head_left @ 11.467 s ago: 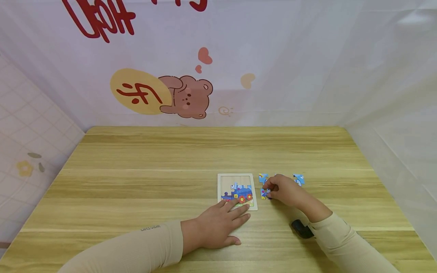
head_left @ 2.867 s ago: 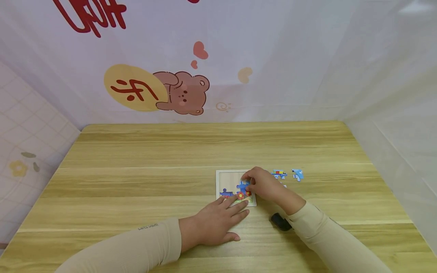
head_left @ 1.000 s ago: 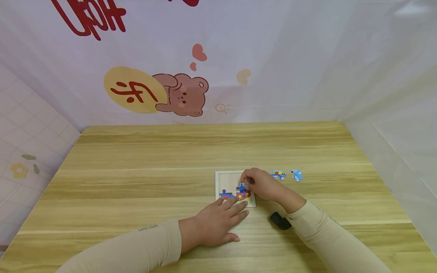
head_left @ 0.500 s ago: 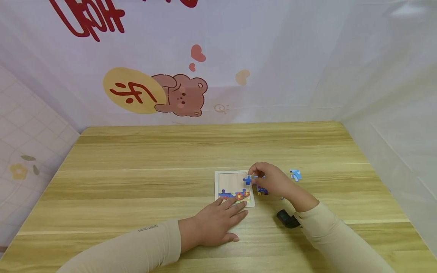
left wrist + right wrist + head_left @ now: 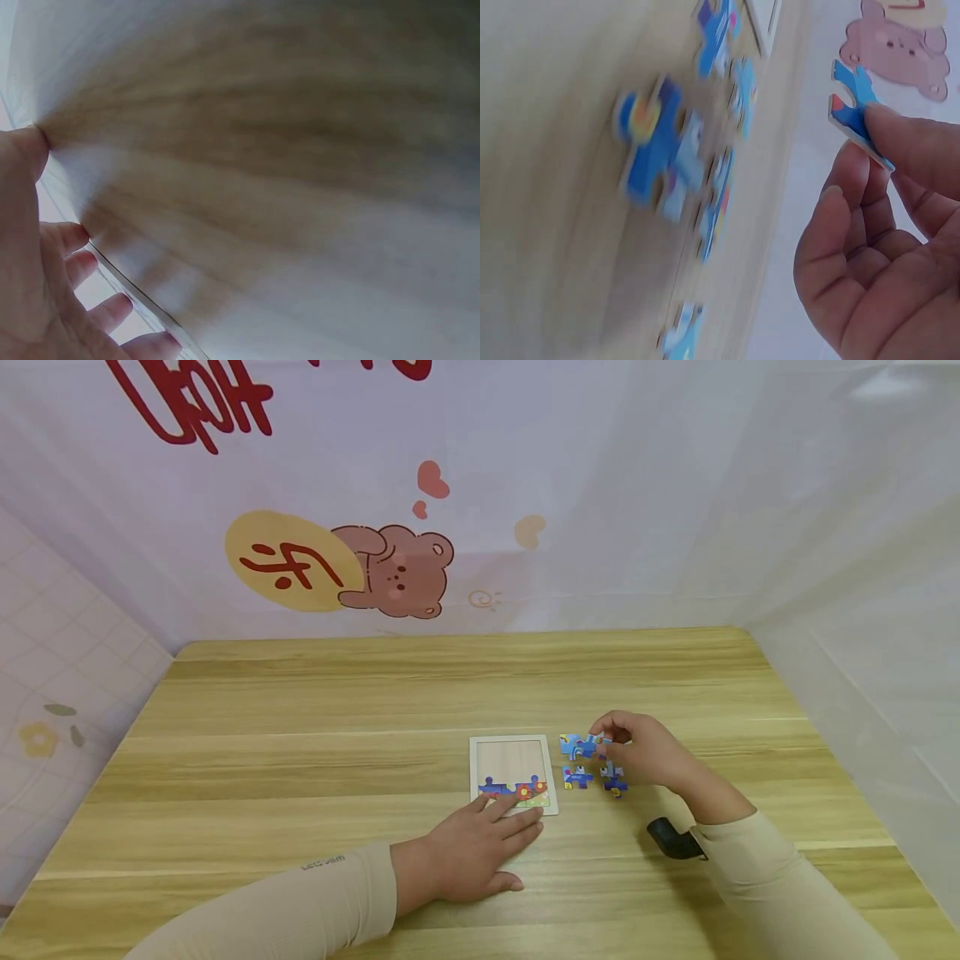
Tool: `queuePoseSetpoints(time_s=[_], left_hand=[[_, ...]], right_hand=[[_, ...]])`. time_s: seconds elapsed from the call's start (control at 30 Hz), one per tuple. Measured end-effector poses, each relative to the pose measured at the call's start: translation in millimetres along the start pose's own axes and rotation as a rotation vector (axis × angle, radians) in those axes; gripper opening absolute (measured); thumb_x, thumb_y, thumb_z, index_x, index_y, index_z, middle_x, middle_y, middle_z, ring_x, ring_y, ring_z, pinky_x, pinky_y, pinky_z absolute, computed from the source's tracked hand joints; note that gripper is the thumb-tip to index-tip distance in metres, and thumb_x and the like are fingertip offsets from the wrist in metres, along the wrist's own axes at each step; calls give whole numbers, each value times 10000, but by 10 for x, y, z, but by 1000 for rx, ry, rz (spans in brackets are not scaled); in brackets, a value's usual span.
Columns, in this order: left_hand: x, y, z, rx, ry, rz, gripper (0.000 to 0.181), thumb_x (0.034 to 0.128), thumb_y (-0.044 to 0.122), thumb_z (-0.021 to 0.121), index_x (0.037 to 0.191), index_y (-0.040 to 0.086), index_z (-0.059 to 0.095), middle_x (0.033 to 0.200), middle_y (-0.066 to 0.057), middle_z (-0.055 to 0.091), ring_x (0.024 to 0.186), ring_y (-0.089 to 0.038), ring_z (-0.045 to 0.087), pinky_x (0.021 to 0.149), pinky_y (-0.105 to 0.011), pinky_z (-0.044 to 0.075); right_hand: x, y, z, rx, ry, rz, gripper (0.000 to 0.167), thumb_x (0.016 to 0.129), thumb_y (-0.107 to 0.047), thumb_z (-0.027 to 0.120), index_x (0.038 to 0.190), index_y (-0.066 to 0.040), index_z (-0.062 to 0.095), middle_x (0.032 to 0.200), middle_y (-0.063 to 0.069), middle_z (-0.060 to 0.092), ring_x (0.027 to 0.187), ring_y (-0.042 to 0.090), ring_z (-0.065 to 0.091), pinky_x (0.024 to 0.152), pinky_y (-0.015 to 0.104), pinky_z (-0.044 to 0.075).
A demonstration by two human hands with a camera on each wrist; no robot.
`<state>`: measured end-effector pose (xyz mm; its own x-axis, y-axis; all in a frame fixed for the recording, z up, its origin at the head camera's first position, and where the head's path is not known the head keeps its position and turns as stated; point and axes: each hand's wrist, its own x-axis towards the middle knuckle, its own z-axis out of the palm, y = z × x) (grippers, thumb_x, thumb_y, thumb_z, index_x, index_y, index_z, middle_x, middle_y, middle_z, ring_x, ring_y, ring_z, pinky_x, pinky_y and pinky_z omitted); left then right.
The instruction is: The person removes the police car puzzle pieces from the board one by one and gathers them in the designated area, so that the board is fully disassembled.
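Note:
In the head view a pale-framed puzzle board [image 5: 551, 777] holds a joined strip of blue and red pieces along its near part; its far part is bare wood. My left hand [image 5: 476, 852] lies flat with spread fingers over the board's near edge. Right of the board, my right hand [image 5: 648, 752] pinches a blue puzzle piece [image 5: 855, 112] between thumb and fingers, held above the table in the right wrist view. Below it lie several loose pieces, among them a blue piece with a yellow-red spot [image 5: 656, 142] and another blue piece [image 5: 577, 778].
A wooden table [image 5: 337, 693] spreads around the board. A white printed cloth [image 5: 637, 485] with a bear hangs behind it. A black object [image 5: 671, 839] sits at the right wrist. A light blue piece [image 5: 684, 334] lies apart from the others in the right wrist view.
The right hand has moved right, off the board, with a blue piece pinched. Blue pieces formerly in the board's middle and right are out of it. The left hand has stayed in place.

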<state>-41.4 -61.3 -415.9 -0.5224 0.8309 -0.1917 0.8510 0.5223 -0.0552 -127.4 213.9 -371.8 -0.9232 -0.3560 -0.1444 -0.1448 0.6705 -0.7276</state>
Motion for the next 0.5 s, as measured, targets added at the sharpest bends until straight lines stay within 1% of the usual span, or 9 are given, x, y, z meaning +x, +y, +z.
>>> queuePoseSetpoints(time_s=[0.1, 0.27, 0.5], left_hand=[[1, 1, -4, 6, -5, 1, 654, 991, 586, 305, 1529, 214, 302, 1593, 52, 228, 1452, -224, 229, 1106, -410, 322], [2, 0, -6, 3, -8, 3, 649, 994, 580, 304, 1532, 217, 294, 1595, 57, 222, 1450, -221, 234, 1106, -410, 323], [1, 1, 8, -1, 6, 7, 643, 994, 577, 312, 1530, 222, 299, 1590, 63, 235, 1442, -228, 254, 1102, -417, 329]], right_hand=[[-35, 84, -78, 15, -2, 20, 153, 910, -30, 621, 1059, 2, 641, 891, 62, 563, 828, 203, 517, 710, 308, 455], [-81, 238, -191, 12, -19, 46, 158, 921, -55, 617, 1067, 0, 648, 905, 55, 569, 837, 194, 507, 714, 289, 451], [-166, 385, -295, 55, -72, 65, 179, 926, -69, 618, 1066, 39, 635, 906, 67, 596, 819, 173, 521, 690, 263, 452]])
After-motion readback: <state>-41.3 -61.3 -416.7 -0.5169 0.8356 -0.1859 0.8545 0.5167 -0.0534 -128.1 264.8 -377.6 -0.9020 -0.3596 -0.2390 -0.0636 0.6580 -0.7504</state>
